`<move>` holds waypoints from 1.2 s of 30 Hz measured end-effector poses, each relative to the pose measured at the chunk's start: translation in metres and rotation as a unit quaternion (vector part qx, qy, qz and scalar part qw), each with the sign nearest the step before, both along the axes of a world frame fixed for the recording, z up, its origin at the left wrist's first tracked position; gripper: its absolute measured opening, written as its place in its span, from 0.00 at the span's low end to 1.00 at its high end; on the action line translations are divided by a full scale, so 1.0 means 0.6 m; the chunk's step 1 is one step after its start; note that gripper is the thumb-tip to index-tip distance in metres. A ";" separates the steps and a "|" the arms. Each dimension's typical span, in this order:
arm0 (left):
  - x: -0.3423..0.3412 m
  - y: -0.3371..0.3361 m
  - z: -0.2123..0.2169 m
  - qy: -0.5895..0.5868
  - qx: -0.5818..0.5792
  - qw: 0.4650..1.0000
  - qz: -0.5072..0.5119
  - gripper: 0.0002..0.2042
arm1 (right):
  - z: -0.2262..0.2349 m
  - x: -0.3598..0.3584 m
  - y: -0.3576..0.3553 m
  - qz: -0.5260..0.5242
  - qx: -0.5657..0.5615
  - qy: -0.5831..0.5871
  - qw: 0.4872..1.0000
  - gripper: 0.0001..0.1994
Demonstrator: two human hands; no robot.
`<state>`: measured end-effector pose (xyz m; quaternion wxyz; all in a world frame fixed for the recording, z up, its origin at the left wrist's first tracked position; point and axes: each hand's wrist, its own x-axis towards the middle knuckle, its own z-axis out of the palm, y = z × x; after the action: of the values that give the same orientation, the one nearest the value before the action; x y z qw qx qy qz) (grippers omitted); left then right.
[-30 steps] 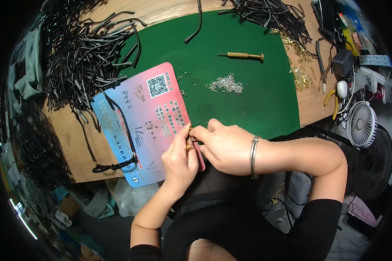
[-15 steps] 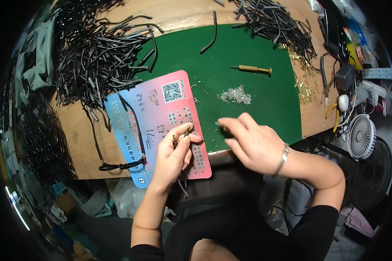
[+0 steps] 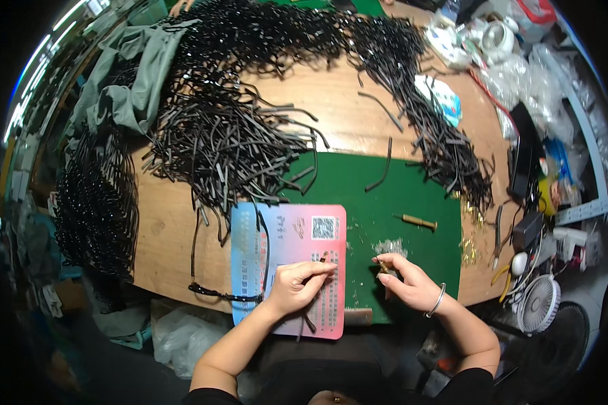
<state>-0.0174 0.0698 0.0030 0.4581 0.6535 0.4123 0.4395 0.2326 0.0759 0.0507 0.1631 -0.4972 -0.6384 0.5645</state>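
Note:
My left hand is closed over the pink-and-blue printed mat, pinching a dark glasses temple. A gold-coloured metal end shows above its fingertips, and the dark curved tip sticks out below the hand. To the right, over the green mat, my right hand pinches a small brass-coloured piece, partly covered by the fingers. Just beyond that hand lies a pile of tiny clear or silvery bits. A black glasses frame rests across the left edge of the printed mat.
A brass-handled screwdriver lies on the green mat. Heaps of black temples stand at left, with more temples at right. Gold parts, yellow-handled pliers and a white fan are at the right edge.
The view has shifted, showing more of the far table. My right hand has drawn back slightly and turned, now showing a brass-coloured piece. My left hand still holds the temple.

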 end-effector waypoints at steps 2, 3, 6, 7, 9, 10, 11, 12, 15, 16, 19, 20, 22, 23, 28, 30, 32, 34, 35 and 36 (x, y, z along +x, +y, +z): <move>-0.005 0.002 0.006 -0.090 -0.235 0.968 0.004 0.10 | 0.009 -0.025 0.023 -0.051 -0.150 0.088 0.983 0.17; -0.004 0.004 0.003 -0.115 -0.236 0.965 -0.004 0.11 | 0.014 -0.038 0.041 -0.047 -0.172 0.103 0.979 0.15; -0.014 0.001 -0.017 -0.141 -0.213 0.965 -0.053 0.14 | 0.005 -0.060 0.093 -0.018 -0.231 0.106 0.967 0.15; -0.019 -0.003 -0.017 -0.152 -0.228 0.961 -0.045 0.14 | 0.020 -0.082 0.121 0.005 -0.250 0.104 0.963 0.15; -0.019 -0.002 -0.011 -0.160 -0.267 0.949 -0.044 0.14 | 0.040 -0.122 0.182 0.052 -0.195 0.022 0.979 0.14; -0.019 -0.003 -0.007 -0.162 -0.212 0.964 -0.013 0.14 | 0.057 -0.158 0.221 0.084 -0.157 -0.032 0.983 0.14; -0.017 -0.002 -0.006 -0.162 -0.188 0.969 0.000 0.14 | 0.068 -0.191 0.260 0.103 -0.102 -0.076 0.987 0.14; -0.017 -0.002 -0.004 -0.163 -0.163 0.973 0.009 0.14 | 0.080 -0.224 0.302 0.117 -0.047 -0.120 0.985 0.15; -0.026 -0.005 0.005 -0.163 -0.213 0.963 -0.010 0.15 | 0.072 -0.343 0.468 0.156 0.305 -0.199 0.918 0.16; -0.024 0.000 0.005 -0.162 -0.221 0.962 -0.019 0.15 | 0.071 -0.384 0.520 0.116 0.378 -0.231 0.889 0.17; -0.024 -0.002 -0.012 -0.177 -0.238 0.955 -0.004 0.14 | 0.046 -0.511 0.638 0.141 0.402 -0.268 0.864 0.19; -0.021 -0.004 -0.015 -0.199 -0.250 0.947 0.001 0.14 | 0.048 -0.538 0.659 0.179 0.365 -0.304 0.861 0.21; -0.027 0.006 -0.032 -0.124 -0.283 0.951 0.000 0.11 | 0.030 -0.569 0.672 0.213 0.261 -0.385 0.859 0.29; -0.031 0.001 -0.038 -0.106 -0.254 0.961 -0.002 0.10 | 0.021 -0.578 0.678 0.220 0.251 -0.395 0.856 0.30; -0.016 -0.021 -0.076 -0.115 -0.217 0.969 -0.008 0.10 | 0.043 -0.588 0.679 0.252 0.170 -0.436 0.847 0.22; -0.023 -0.006 -0.040 -0.142 -0.218 0.966 0.003 0.10 | 0.017 -0.553 0.712 0.226 0.237 -0.461 0.825 0.21; -0.030 -0.007 -0.025 -0.210 -0.254 0.944 0.007 0.12 | 0.069 -0.514 0.678 0.257 0.191 -0.471 0.822 0.21; -0.028 -0.006 -0.015 -0.246 -0.283 0.927 0.005 0.12 | 0.113 -0.444 0.666 0.258 0.165 -0.423 0.853 0.21; -0.030 -0.005 -0.015 -0.248 -0.297 0.922 -0.005 0.12 | 0.140 -0.396 0.649 0.210 0.076 -0.381 0.897 0.22; -0.031 -0.006 -0.011 -0.246 -0.316 0.916 -0.011 0.13 | 0.148 -0.353 0.639 0.198 0.062 -0.380 0.901 0.21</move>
<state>-0.0360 0.0662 -0.0036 0.7324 0.3510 0.3966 0.4279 0.0209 0.4590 0.1397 -0.1769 -0.5261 -0.7709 0.3123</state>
